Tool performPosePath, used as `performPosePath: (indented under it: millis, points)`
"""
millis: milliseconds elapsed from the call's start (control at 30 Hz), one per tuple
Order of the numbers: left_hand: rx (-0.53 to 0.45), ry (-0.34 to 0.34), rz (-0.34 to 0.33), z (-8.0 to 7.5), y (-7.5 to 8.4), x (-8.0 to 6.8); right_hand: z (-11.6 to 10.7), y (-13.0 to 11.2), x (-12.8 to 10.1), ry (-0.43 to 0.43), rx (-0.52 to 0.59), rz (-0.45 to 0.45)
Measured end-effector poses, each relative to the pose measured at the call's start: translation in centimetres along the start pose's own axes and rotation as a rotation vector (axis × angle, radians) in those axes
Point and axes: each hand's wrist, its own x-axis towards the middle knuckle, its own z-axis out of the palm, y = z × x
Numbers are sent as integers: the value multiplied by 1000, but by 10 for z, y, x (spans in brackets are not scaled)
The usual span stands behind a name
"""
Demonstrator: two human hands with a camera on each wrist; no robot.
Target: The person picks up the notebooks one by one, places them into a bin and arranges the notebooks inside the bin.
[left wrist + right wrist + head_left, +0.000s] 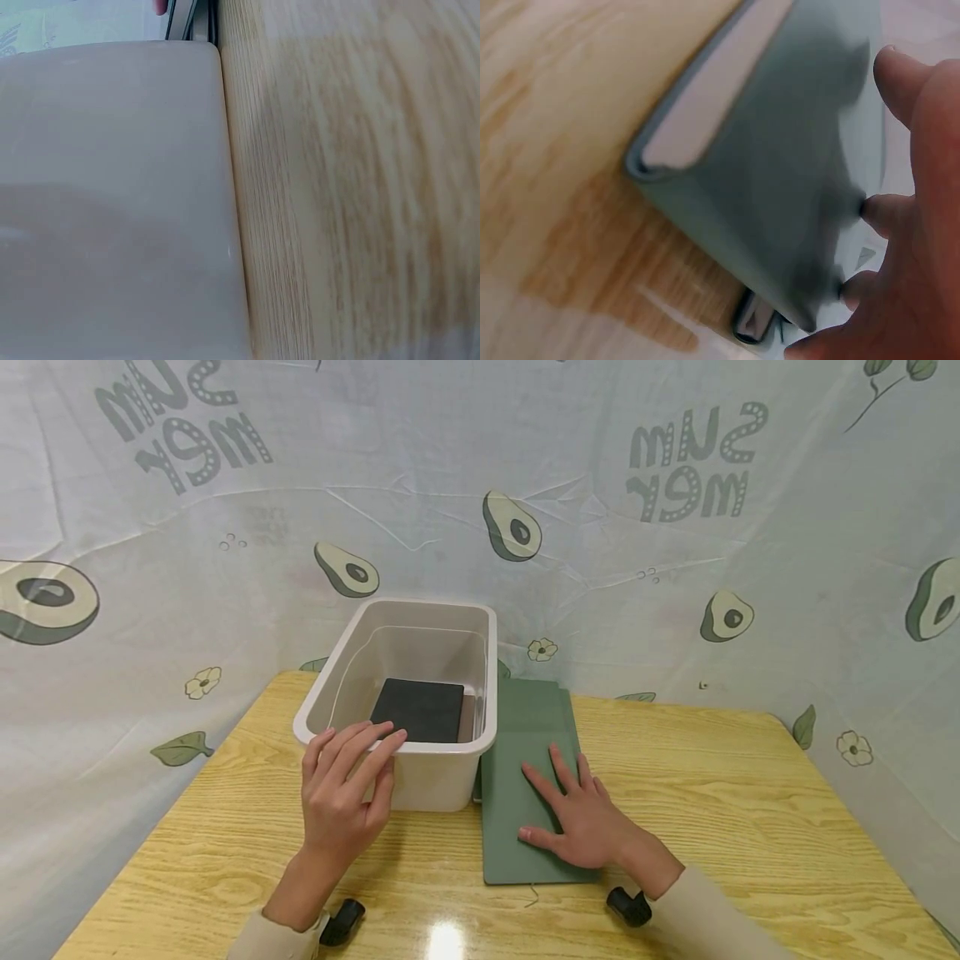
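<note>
My right hand (588, 827) rests on a green hardcover notebook (517, 852), fingers spread. The notebook lies to the right of a light plastic bin (491, 693), with another green cover (567, 697) showing under its far right edge. In the right wrist view, the notebook's page block (720, 90) shows between its covers, and the fingertips are right at the top cover. My left hand (341, 802) is at the bin's near rim, fingers loosely bent over it and thumb outside. Inside the bin lies a black notebook (420, 710) over a brown one (467, 718).
Everything stands on a wood-grain table (712, 793). A pale cloth (420, 460) printed with avocados hangs behind the table and along its sides. A thin ribbon end (533, 896) sticks out from the notebook's near edge.
</note>
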Motion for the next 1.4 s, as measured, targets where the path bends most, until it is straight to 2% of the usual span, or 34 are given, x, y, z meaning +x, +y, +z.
performPosePath:
  millis: [500, 733, 833, 1033, 1233, 1400]
  points:
    - [3, -3, -4, -1, 0, 1, 5, -1, 0, 9, 4, -6]
    - [6, -3, -3, -1, 0, 0, 1, 1, -1, 23, 94, -46]
    - [4, -2, -1, -1, 0, 0, 0, 5, -2, 24, 181, -45]
    - [5, -17, -1, -1, 0, -1, -14, 16, -7, 4, 435, 1]
    - [4, -22, -2, -1, 0, -1, -30, 26, -17, -65, 735, 63]
    - [5, -26, -4, -1, 0, -2, -38, 35, -22, -113, 943, 99]
